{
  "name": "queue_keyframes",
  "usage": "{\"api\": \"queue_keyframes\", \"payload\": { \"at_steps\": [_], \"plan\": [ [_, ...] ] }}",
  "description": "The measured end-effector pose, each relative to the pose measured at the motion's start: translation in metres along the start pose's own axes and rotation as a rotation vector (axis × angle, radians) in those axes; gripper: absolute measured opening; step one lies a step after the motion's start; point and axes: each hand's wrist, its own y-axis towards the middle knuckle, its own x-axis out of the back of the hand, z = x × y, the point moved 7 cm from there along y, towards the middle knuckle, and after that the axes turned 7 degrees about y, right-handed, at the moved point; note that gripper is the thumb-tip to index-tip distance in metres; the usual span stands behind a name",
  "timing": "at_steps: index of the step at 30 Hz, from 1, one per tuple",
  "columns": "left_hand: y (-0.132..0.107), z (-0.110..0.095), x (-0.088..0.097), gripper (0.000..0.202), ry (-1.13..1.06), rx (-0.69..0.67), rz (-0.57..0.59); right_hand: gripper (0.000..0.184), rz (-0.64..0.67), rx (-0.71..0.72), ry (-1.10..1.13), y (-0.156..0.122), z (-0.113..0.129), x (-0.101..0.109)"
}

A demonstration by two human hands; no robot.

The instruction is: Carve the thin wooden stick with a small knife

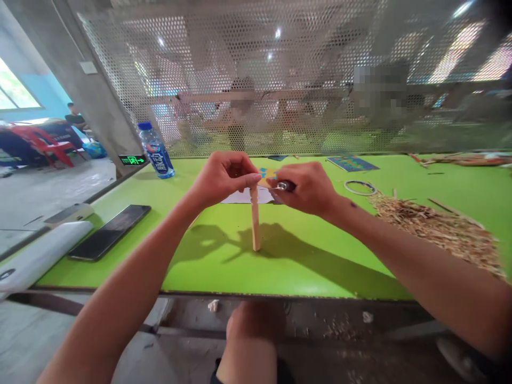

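My left hand (227, 178) pinches the top of a narrow notched wooden stick (255, 224), which stands upright with its foot on the green table (192, 272). In my right hand (306, 186) is a carving knife (285, 186) with a dark handle and a metal ferrule. Its thin blade points left, close to the stick's upper end; whether it touches the wood I cannot tell. Behind the hands lie a white sheet of paper (240, 196) and a yellow and blue patterned piece (269, 174), both partly covered.
A heap of wood shavings (436, 229) and a tape roll (360, 187) lie on the right. At left are a phone (112, 232), a white device (44, 256) and a drink bottle (157, 152). A perforated metal screen (256, 69) stands along the far edge, with people behind it.
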Motion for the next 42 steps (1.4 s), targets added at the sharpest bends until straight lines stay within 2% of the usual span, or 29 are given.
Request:
{"api": "queue_keyframes", "payload": {
  "at_steps": [3,5,9,16,24,31,42],
  "plan": [
    [0.000,0.000,0.001,0.025,0.012,0.000,0.013,0.023,0.041,0.070,-0.084,0.009,0.017,0.002],
    [0.000,0.001,0.001,0.023,0.017,0.016,0.019,0.020,0.062,0.072,-0.099,0.002,0.018,-0.007],
    [-0.001,0.004,-0.003,0.018,-0.013,0.050,0.050,0.016,0.142,0.050,-0.100,-0.018,0.006,-0.036],
    [-0.002,0.005,-0.008,0.016,-0.011,0.040,0.049,0.014,0.158,0.025,-0.048,-0.023,-0.004,-0.051],
    [-0.001,0.009,-0.010,0.024,-0.059,0.028,0.055,0.014,0.139,-0.004,-0.002,-0.026,-0.016,-0.060],
    [-0.002,0.008,-0.009,0.020,-0.045,0.021,0.046,0.013,0.141,-0.035,0.041,-0.024,-0.011,-0.058],
    [-0.002,0.008,-0.010,0.013,-0.043,0.033,0.046,0.020,0.224,-0.050,0.117,-0.024,-0.009,-0.063]
  ]
}}
